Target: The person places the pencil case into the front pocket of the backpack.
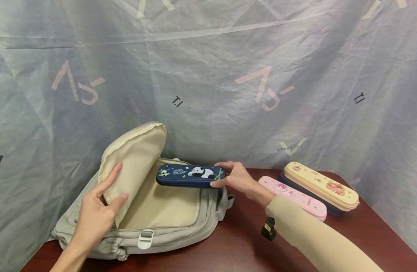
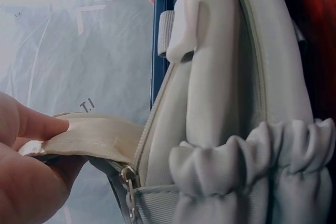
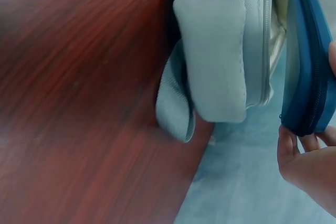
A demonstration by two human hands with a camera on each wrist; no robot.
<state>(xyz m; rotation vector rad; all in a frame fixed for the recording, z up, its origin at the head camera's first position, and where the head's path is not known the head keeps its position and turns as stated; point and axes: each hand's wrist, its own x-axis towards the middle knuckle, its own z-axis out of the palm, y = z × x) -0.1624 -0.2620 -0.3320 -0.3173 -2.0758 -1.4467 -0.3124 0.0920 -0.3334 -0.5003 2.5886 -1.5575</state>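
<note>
A pale grey backpack (image 1: 181, 234) lies on the table with its front flap (image 1: 137, 162) lifted, showing the cream lining. My left hand (image 1: 96, 211) pinches the edge of that flap between thumb and fingers; the left wrist view shows the fold of fabric (image 2: 100, 137) in the grip. Over the backpack's opening, my right hand (image 1: 237, 177) holds a navy pencil case (image 1: 191, 175) with a panda print by its right end. In the right wrist view the zipped side of the navy case (image 3: 310, 61) faces the camera, beside the backpack's end (image 3: 215, 51).
To the right on the dark red table (image 1: 242, 241) lie a pink pencil case (image 1: 293, 196) with a rabbit print and a cream one (image 1: 320, 185) resting on a dark blue case (image 1: 335, 210). A grey printed cloth (image 1: 208, 94) hangs behind the table.
</note>
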